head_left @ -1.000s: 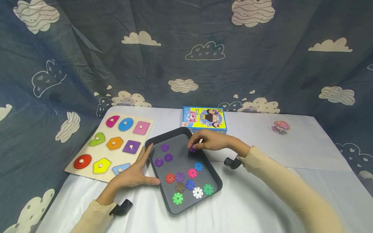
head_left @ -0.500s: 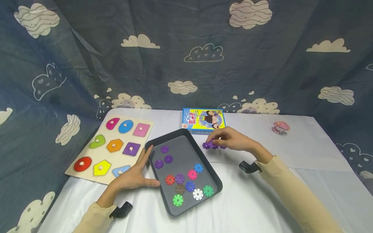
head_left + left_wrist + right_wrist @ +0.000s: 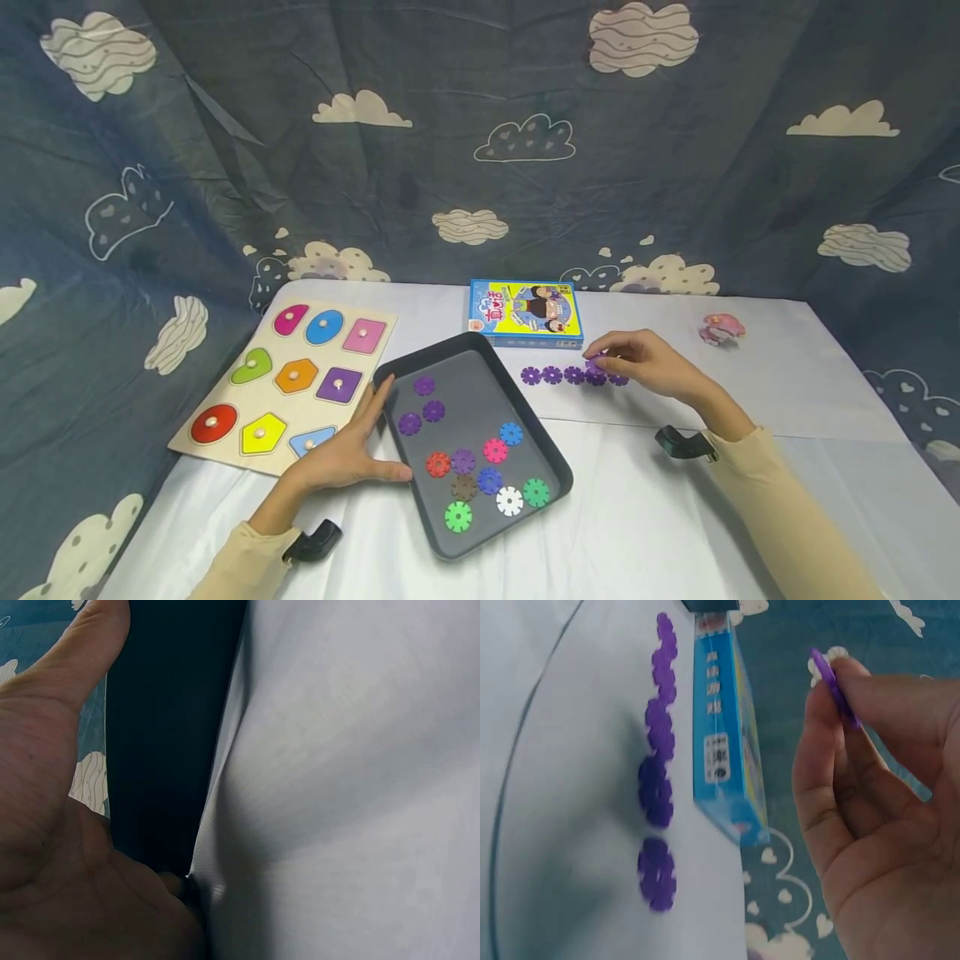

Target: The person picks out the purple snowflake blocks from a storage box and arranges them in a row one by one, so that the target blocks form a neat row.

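Note:
My right hand (image 3: 651,367) pinches a purple snowflake disc (image 3: 841,697) between thumb and fingertip, raised over a row of matching discs (image 3: 552,375) on the white cloth. In the right wrist view the row (image 3: 658,731) runs beside the box, and its nearest disc (image 3: 657,874) lies a small gap from the others. Fingers spread, my left hand (image 3: 341,454) rests against the left side of a dark grey tray (image 3: 480,375). In that tray lie three purple discs (image 3: 432,411) at the upper left and several mixed-colour discs (image 3: 490,480) lower down.
Left of the tray lies a wooden peg puzzle board (image 3: 300,367) with coloured shapes. A blue and yellow box (image 3: 525,314) stands behind the row. Farther right sits a small pink toy (image 3: 723,328). A dark cloud-print curtain (image 3: 420,175) hangs at the back.
With the purple disc pinched, my right hand has moved out of the tray and rightward along the row, uncovering more of its discs. The left hand stays at the tray's side.

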Tool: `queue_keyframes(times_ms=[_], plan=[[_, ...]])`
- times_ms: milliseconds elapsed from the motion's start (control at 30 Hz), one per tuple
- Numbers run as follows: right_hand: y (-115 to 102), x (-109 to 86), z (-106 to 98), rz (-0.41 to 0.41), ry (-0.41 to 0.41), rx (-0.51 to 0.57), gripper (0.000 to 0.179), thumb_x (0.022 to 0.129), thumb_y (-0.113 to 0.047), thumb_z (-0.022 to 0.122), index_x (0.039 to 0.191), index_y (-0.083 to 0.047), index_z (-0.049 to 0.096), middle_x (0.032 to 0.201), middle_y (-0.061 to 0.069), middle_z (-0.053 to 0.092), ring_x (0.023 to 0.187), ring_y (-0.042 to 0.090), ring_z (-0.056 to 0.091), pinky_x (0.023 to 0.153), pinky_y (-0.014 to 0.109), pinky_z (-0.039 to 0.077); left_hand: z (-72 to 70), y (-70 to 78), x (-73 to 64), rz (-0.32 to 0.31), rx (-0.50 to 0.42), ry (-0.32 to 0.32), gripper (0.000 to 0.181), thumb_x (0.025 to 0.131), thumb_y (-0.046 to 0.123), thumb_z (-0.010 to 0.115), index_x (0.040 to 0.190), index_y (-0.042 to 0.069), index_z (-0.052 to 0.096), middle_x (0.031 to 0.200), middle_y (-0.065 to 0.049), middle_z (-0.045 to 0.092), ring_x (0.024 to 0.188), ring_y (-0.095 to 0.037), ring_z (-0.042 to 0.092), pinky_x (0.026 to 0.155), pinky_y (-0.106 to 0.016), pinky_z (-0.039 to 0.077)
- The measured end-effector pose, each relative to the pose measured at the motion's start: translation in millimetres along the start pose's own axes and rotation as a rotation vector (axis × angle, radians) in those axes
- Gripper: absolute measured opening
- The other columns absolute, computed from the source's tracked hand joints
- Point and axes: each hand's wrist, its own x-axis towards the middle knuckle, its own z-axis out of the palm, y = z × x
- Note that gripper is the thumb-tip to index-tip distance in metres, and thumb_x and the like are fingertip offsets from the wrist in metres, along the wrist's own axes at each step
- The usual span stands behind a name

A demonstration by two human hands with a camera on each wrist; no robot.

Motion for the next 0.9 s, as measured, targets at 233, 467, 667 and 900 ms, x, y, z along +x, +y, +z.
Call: queue_keyframes(times_ms=[233, 467, 667, 900], plan=[[13.0, -14.9, -6.6, 0.060, 0.093, -0.057, 0.022, 0.096, -0.016, 0.069, 0.115, -0.007, 0.073, 0.115, 0.012, 0.073, 0.098, 0.031, 0.069, 0.082, 0.021, 0.056, 0.0, -2.0, 0.6, 0.007, -0.017, -0.010, 0.132, 0.071, 0.045, 0.089, 0.162, 0.031, -0.006, 0.164, -0.023, -0.024, 0.152, -0.049, -0.006, 0.113, -0.076, 0.017], [27.6, -25.2, -11.8, 0.115, 0.143, -0.084, 0.026, 0.097, -0.020, 0.068, 0.119, -0.008, 0.071, 0.120, 0.014, 0.071, 0.106, 0.013, 0.070, 0.088, 0.013, 0.052, 0.4, -2.0, 1.8, 0.003, -0.022, -0.010, 0.131, 0.071, 0.045, 0.089, 0.162, 0.033, -0.005, 0.164, -0.021, -0.023, 0.153, -0.048, -0.007, 0.113, -0.076, 0.017], [38.8, -30.8, -17.0, 0.140, 0.158, -0.141, 0.028, 0.098, -0.024, 0.067, 0.121, -0.010, 0.071, 0.122, 0.014, 0.071, 0.108, 0.007, 0.068, 0.091, 0.011, 0.049, -1.1, -1.9, 2.1, -0.006, -0.029, -0.023, 0.131, 0.071, 0.046, 0.088, 0.161, 0.037, -0.006, 0.164, -0.019, -0.025, 0.153, -0.046, -0.009, 0.113, -0.076, 0.017], [49.5, -33.3, -27.6, 0.099, 0.160, -0.173, 0.027, 0.097, -0.022, 0.068, 0.120, -0.010, 0.072, 0.121, 0.014, 0.072, 0.106, -0.005, 0.064, 0.090, 0.004, 0.043, -3.2, -0.8, 0.8, 0.004, -0.030, -0.019, 0.131, 0.071, 0.045, 0.088, 0.161, 0.034, -0.006, 0.164, -0.020, -0.025, 0.153, -0.047, -0.010, 0.113, -0.076, 0.015]])
